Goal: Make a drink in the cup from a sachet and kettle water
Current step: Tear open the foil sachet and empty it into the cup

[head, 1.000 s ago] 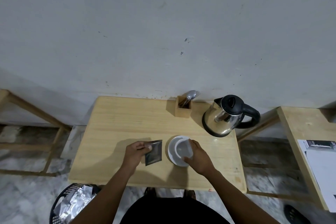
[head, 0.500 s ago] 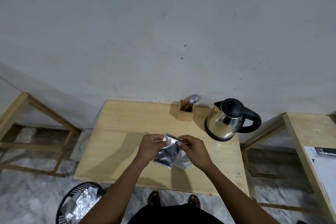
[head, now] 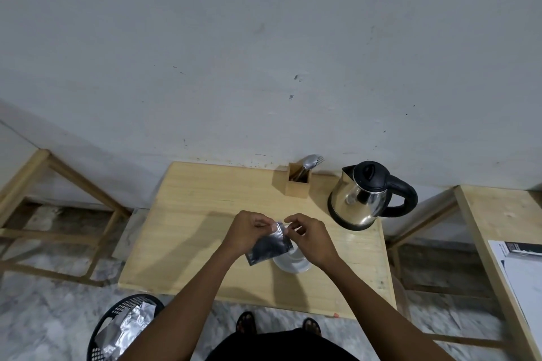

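**Sachet up, tear about to come**

Both hands are on the foil sachet (head: 271,246), raised above the wooden worktop (head: 205,214). The left hand (head: 247,233) pinches the top edge from the left, fingers closed on the foil, and the right hand (head: 311,239) nips the same edge from the other side, thumb and forefinger tight together. The pouch hangs between them, tilted, its lower corner dipping toward the person.

Just beneath the sachet and partly hidden by the right hand sits the white cup (head: 291,262) on its saucer. Whether the foil is torn yet is too small to tell; my read is that the opening step is in hand and nothing is in the cup.

Beyond the cup and to its right stands the steel kettle (head: 362,199), black lid down, handle pointing away from the cup. Straight beyond the cup, by the wall, a wooden cutlery holder (head: 297,184) carries a spoon. On the floor, nearer the person than the cup and off to the left, a black basket (head: 117,319) holds crumpled foil.

The danger now: a sudden rip could split the pouch wide and scatter powder across the worktop, since the sachet sits left of the cup's centre, not squarely over it. A sharp tug could also drop a wrist onto the cup and knock it.
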